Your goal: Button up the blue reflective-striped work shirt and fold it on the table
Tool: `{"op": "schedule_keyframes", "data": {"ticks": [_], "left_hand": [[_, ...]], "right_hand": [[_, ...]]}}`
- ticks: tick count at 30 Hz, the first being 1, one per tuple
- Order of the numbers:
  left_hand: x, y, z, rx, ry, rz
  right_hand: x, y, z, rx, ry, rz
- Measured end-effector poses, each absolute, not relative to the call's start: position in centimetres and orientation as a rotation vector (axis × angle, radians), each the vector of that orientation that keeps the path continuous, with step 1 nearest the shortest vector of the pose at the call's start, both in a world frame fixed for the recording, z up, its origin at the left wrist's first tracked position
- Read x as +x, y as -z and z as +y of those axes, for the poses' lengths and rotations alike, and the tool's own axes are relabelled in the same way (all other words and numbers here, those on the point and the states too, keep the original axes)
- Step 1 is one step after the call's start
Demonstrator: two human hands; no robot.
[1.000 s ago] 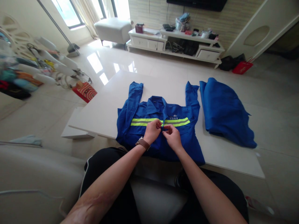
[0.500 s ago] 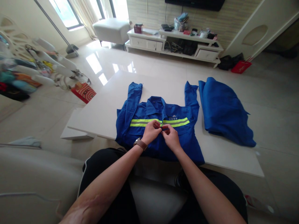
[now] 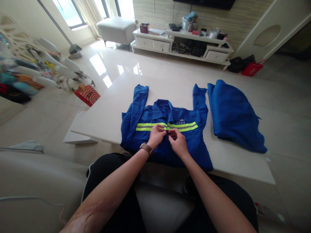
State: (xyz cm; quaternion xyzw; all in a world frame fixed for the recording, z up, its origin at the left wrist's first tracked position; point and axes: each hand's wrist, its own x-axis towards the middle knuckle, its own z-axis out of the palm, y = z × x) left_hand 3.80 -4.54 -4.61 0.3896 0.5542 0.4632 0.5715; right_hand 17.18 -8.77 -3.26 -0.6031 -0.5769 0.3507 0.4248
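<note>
A blue work jacket (image 3: 194, 142) lies spread on the white table (image 3: 104, 116), collar away from me and both sleeves folded upward. A yellow-green and grey reflective band crosses its chest, with small white lettering on the right side. At the front opening, just below the band, my left hand (image 3: 156, 135) pinches the cloth edge. My right hand (image 3: 178, 142) is close beside it, with bent fingers and thumb on the other side of the opening. Any button between the fingertips is too small to make out.
Another blue folded garment (image 3: 235, 116) lies on the table to the right. A red patterned bag (image 3: 86, 94) stands past the table's left edge. Across the floor are a white TV cabinet (image 3: 150, 43) and a grey-white bench (image 3: 116, 30). A sofa (image 3: 36, 181) is at my left.
The fingertips of my hands have moved slightly apart at the jacket's front opening. The jacket and the folded garment lie as before; the view has shifted a little.
</note>
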Motion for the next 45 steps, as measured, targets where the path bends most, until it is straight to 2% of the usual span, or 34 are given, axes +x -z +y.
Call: {"op": "schedule_keyframes", "data": {"ticks": [45], "left_hand": [[4.0, 3.6, -4.7, 0.79, -1.12, 1.276]], "right_hand": [[17.2, 3.8, -9.0, -1.568, -0.854, -1.458]]}}
